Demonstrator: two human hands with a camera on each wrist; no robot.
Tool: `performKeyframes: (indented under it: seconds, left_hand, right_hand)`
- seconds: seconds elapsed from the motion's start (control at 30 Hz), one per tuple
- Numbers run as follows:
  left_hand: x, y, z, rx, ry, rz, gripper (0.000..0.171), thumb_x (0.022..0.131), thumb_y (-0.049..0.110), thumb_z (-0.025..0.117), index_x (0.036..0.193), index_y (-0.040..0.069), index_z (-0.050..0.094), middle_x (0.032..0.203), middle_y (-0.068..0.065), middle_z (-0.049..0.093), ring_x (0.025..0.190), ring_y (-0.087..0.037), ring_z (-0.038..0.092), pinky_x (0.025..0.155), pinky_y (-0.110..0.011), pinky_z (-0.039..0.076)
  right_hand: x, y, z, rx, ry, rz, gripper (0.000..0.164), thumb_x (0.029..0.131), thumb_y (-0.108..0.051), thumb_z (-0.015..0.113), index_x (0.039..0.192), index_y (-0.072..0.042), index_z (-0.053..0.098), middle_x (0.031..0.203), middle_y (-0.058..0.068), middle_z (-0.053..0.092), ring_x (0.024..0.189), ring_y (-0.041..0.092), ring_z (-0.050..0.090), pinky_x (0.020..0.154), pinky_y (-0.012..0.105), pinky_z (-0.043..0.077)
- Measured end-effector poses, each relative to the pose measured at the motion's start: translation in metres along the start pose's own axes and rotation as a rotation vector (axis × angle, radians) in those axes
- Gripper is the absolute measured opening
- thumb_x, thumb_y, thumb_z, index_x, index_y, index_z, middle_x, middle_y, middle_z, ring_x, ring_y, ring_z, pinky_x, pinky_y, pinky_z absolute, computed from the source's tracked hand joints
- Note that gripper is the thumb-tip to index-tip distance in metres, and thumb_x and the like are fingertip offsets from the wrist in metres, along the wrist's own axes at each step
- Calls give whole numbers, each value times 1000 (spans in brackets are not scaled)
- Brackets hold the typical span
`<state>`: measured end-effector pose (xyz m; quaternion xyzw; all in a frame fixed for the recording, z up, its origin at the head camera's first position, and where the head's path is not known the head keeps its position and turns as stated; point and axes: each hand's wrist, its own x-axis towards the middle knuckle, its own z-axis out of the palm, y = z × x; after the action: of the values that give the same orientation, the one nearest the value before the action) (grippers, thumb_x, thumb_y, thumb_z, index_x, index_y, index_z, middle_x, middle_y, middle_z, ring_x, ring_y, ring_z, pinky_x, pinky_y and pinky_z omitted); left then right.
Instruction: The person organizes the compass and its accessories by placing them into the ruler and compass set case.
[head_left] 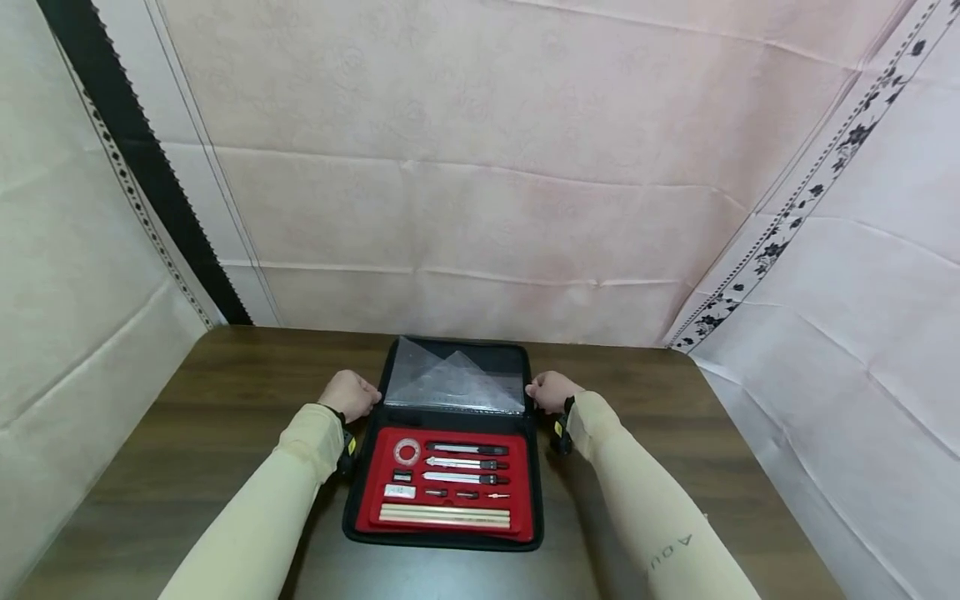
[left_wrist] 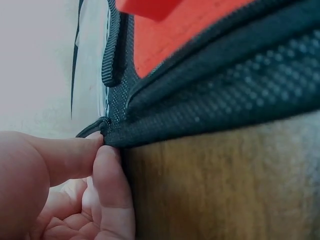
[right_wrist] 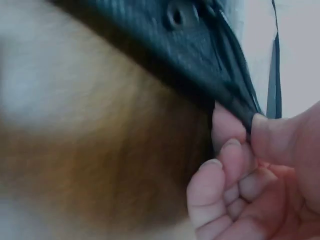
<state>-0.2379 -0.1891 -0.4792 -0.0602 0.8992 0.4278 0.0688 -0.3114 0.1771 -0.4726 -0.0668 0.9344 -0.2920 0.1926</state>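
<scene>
A black zip case [head_left: 450, 419] of drawing tools lies unfolded on the table. My left hand [head_left: 350, 393] pinches its left edge near the fold between thumb and fingers; the left wrist view shows the thumb [left_wrist: 70, 155] pressed on the black fabric [left_wrist: 200, 112]. On the opposite edge, my right hand [head_left: 553, 392] pinches the lid side, with the fabric [right_wrist: 165, 65] between thumb [right_wrist: 280, 137] and forefinger. Clear set squares [head_left: 461, 383] sit in the lid. The red tray [head_left: 521, 467] holds compasses [head_left: 461, 463], pencils [head_left: 444, 517], an eraser [head_left: 400, 492] and a white ring [head_left: 407, 452].
The wooden table [head_left: 247, 400] extends to both sides of the case. Behind it hangs a pale cloth [head_left: 480, 208], with further cloth on the left [head_left: 75, 333] and right [head_left: 847, 333].
</scene>
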Motion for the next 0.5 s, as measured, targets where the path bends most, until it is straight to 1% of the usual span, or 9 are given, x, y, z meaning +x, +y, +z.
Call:
performKeyframes:
  seconds: [0.07,0.17,0.2,0.3,0.37,0.4,0.43,0.5]
  left_hand:
    - [-2,-1,-3,10,0,0,16,90,4,61,92,-7,73,84,-14,69,71,-19,62,70,-36,51]
    - [-4,-4,-6,16,-10,6,17,91,6,62,93,-7,72,84,-13,69,74,-20,61,71,-37,51]
    - [-5,-5,-6,20,-22,20,18,91,6,61,95,-8,71,85,-14,69,76,-21,62,72,-37,50]
    - [-5,-7,-6,14,-53,33,24,91,10,63,103,-9,67,94,-16,67,87,-26,61,78,-39,49]
    - [-7,-7,-5,4,-88,33,32,90,13,64,112,-10,62,104,-20,64,97,-30,59,84,-42,48]
    - [-8,-7,-5,-4,-110,32,36,90,13,65,116,-11,58,109,-21,62,102,-32,57,86,-44,46]
    - [-8,-7,-5,-18,-126,27,39,89,12,66,119,-11,55,112,-22,59,104,-33,55,88,-45,45]
    - [-11,-5,-4,-32,-151,24,44,86,9,69,121,-11,50,113,-23,56,104,-34,54,89,-46,44]
  right_hand:
    - [-1,2,4,26,8,1,32,102,-22,51,75,-5,57,70,6,54,58,17,47,56,29,42]
    - [-4,2,9,61,42,3,31,102,-24,51,77,-5,57,69,6,51,59,19,44,56,31,38]
    - [-5,2,10,64,57,3,30,102,-24,51,78,-6,57,69,6,49,60,20,44,57,31,37]
    - [-9,4,10,63,79,-18,26,102,-25,51,87,-4,56,74,8,49,66,22,47,63,34,37]
    - [-13,7,8,65,67,-40,22,101,-24,53,101,-4,59,83,7,54,76,22,52,70,36,42]
    - [-15,9,6,72,46,-50,23,100,-24,54,111,-3,59,88,7,57,81,22,54,75,38,44]
    - [-17,11,4,85,22,-53,30,99,-24,55,121,-4,57,93,6,59,86,22,56,80,40,45]
    - [-21,15,1,119,-34,-62,46,97,-24,60,139,-9,48,100,7,62,95,22,56,89,44,43]
